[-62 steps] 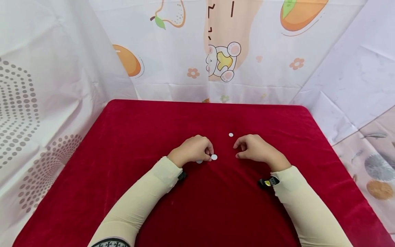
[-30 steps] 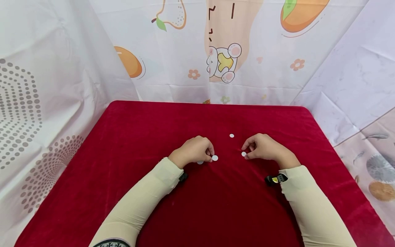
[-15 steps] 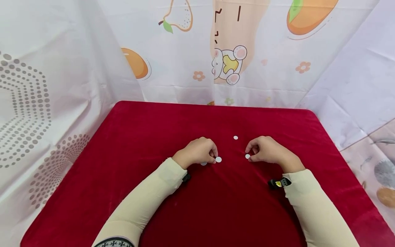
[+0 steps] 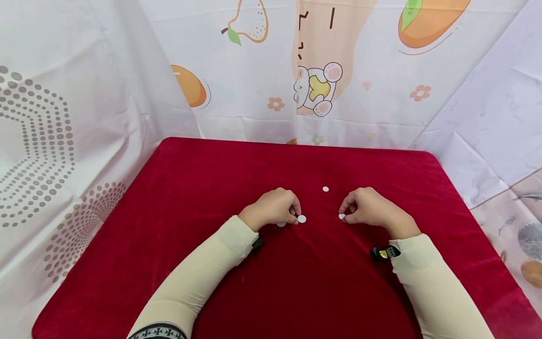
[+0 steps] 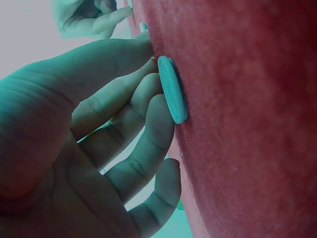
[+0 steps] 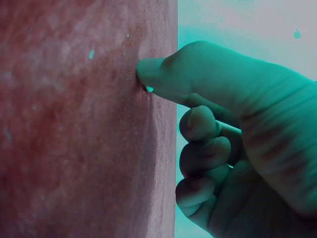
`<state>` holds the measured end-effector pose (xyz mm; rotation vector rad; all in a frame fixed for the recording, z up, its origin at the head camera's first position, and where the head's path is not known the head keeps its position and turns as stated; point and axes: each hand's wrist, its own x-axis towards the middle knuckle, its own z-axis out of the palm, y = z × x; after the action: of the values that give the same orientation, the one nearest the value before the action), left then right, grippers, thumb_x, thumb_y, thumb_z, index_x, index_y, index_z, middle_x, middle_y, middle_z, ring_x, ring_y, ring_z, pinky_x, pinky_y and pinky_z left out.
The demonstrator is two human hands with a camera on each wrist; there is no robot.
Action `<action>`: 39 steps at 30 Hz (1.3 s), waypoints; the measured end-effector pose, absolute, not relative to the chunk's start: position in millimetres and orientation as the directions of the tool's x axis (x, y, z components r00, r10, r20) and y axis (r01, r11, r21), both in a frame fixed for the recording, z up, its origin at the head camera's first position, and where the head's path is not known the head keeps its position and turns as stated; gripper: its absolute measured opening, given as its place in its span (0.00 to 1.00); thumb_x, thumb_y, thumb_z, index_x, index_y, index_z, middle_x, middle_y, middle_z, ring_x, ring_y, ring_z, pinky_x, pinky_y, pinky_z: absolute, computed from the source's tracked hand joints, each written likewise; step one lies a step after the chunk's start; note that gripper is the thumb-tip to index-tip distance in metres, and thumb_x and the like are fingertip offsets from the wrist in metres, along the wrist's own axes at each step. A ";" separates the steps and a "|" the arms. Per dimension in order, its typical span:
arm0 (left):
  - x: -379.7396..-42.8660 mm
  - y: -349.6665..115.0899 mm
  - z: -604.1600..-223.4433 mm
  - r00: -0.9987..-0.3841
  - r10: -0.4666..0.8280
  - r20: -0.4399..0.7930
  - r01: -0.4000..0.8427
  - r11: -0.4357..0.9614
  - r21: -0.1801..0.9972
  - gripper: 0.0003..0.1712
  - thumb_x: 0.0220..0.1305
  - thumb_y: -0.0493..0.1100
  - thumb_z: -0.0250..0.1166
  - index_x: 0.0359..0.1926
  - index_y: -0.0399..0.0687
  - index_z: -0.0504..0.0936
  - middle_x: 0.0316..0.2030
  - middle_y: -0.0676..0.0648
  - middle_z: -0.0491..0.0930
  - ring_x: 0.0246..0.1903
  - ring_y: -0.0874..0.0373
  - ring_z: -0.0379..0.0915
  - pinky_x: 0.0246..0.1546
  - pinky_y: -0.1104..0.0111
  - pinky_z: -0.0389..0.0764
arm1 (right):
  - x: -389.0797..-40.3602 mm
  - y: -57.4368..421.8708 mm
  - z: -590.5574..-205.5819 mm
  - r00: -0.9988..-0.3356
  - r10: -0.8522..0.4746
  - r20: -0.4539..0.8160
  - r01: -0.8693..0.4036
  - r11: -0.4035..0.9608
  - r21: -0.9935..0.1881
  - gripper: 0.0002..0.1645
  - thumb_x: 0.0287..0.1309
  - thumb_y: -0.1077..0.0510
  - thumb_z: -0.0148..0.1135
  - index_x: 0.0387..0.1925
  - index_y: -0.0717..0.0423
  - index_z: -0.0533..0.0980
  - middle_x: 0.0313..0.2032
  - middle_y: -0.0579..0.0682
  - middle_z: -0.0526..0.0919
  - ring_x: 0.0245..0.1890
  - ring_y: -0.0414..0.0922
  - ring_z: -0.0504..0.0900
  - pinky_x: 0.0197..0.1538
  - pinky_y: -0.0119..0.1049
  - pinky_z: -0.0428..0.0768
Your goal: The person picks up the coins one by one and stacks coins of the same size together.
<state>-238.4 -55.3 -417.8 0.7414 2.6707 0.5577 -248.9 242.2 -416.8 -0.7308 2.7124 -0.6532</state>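
My left hand (image 4: 273,207) rests low over the red cloth, thumb and index fingertips at the left edge of a flat white disc (image 4: 301,219). A second white disc (image 4: 281,224) lies partly hidden under that hand; in the left wrist view this round-edged disc (image 5: 172,90) sits by the curled middle fingers. To the right, my right hand (image 4: 374,209) pinches a smaller-looking white disc (image 4: 341,216) between thumb and index finger at the cloth. Only a sliver of that disc (image 6: 149,89) shows under the thumb in the right wrist view.
Another white disc (image 4: 325,189) lies farther back, between the two hands. Red velvet cloth (image 4: 237,165) covers the table, whose far edge meets a white curtain (image 4: 237,84) with fruit prints.
My right hand has moved rightward and a white disc has come into view at its fingertips, now more covered by them. The left hand stays by its disc. The head view has shifted slightly.
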 end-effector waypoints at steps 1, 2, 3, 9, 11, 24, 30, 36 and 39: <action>-238.4 -55.3 -417.8 -0.818 0.543 -0.191 0.421 0.791 0.444 0.05 0.58 0.46 0.79 0.35 0.59 0.91 0.28 0.61 0.83 0.31 0.65 0.78 0.32 0.70 0.80 | -248.9 241.9 -416.6 -0.840 -0.529 -0.123 -0.416 0.772 -0.481 0.09 0.50 0.61 0.77 0.31 0.41 0.89 0.22 0.41 0.79 0.26 0.41 0.74 0.31 0.32 0.75; -238.4 -55.3 -417.9 -0.819 0.542 -0.191 0.421 0.792 0.443 0.05 0.58 0.46 0.79 0.35 0.59 0.91 0.28 0.61 0.83 0.31 0.65 0.78 0.32 0.70 0.80 | -249.0 241.7 -416.5 -0.839 -0.530 -0.122 -0.417 0.771 -0.480 0.09 0.50 0.61 0.76 0.31 0.41 0.89 0.23 0.41 0.79 0.26 0.41 0.74 0.31 0.32 0.75; -238.4 -55.2 -418.0 -0.819 0.541 -0.191 0.420 0.792 0.442 0.05 0.58 0.46 0.79 0.35 0.59 0.90 0.28 0.61 0.83 0.31 0.65 0.78 0.32 0.70 0.80 | -249.1 241.6 -416.5 -0.839 -0.530 -0.122 -0.417 0.771 -0.482 0.09 0.50 0.61 0.76 0.31 0.41 0.89 0.23 0.41 0.79 0.26 0.41 0.74 0.31 0.32 0.75; -238.4 -54.9 -418.4 -0.818 0.542 -0.193 0.421 0.792 0.442 0.05 0.58 0.46 0.79 0.35 0.59 0.90 0.28 0.61 0.82 0.32 0.64 0.78 0.32 0.69 0.80 | -250.1 241.9 -418.2 -0.838 -0.534 -0.115 -0.415 0.760 -0.500 0.09 0.49 0.61 0.76 0.30 0.41 0.89 0.23 0.40 0.80 0.26 0.41 0.74 0.31 0.32 0.75; -238.6 -54.9 -418.7 -0.817 0.543 -0.195 0.421 0.792 0.442 0.05 0.58 0.46 0.79 0.35 0.59 0.90 0.28 0.61 0.82 0.32 0.65 0.78 0.32 0.69 0.80 | -250.6 241.9 -419.6 -0.835 -0.541 -0.102 -0.426 0.753 -0.503 0.10 0.50 0.61 0.76 0.30 0.40 0.89 0.23 0.40 0.80 0.26 0.41 0.74 0.31 0.32 0.75; -239.5 -54.7 -419.3 -0.815 0.548 -0.189 0.429 0.790 0.438 0.05 0.58 0.46 0.79 0.34 0.60 0.90 0.28 0.61 0.83 0.31 0.65 0.78 0.32 0.70 0.80 | -248.2 229.9 -426.7 -0.801 -0.597 -0.045 -0.486 0.692 -0.533 0.10 0.49 0.60 0.77 0.29 0.38 0.88 0.22 0.38 0.78 0.24 0.39 0.73 0.30 0.31 0.74; -239.3 -55.0 -419.8 -0.817 0.549 -0.179 0.435 0.788 0.436 0.05 0.58 0.46 0.79 0.35 0.59 0.91 0.28 0.61 0.82 0.31 0.64 0.78 0.31 0.70 0.80 | -243.3 218.9 -426.6 -0.774 -0.632 -0.045 -0.514 0.668 -0.538 0.09 0.52 0.59 0.78 0.30 0.38 0.88 0.22 0.37 0.78 0.25 0.38 0.74 0.30 0.31 0.76; -238.6 -54.8 -418.9 -0.815 0.550 -0.182 0.431 0.786 0.443 0.04 0.58 0.45 0.79 0.35 0.58 0.91 0.27 0.61 0.83 0.30 0.64 0.78 0.31 0.70 0.80 | -238.9 209.6 -426.0 -0.757 -0.653 -0.017 -0.546 0.648 -0.531 0.08 0.51 0.59 0.78 0.31 0.40 0.88 0.22 0.36 0.77 0.24 0.37 0.74 0.30 0.31 0.76; -238.6 -55.0 -419.0 -0.814 0.552 -0.182 0.432 0.784 0.446 0.04 0.59 0.45 0.79 0.35 0.58 0.91 0.27 0.61 0.83 0.30 0.64 0.78 0.31 0.71 0.80 | -238.6 207.1 -427.4 -0.754 -0.657 -0.010 -0.555 0.645 -0.526 0.08 0.51 0.60 0.78 0.31 0.41 0.88 0.23 0.36 0.78 0.24 0.37 0.74 0.30 0.30 0.76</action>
<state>-238.6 -55.0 -419.0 0.7574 2.6725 0.5616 -238.6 207.1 -427.4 -0.9933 2.6629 -0.7518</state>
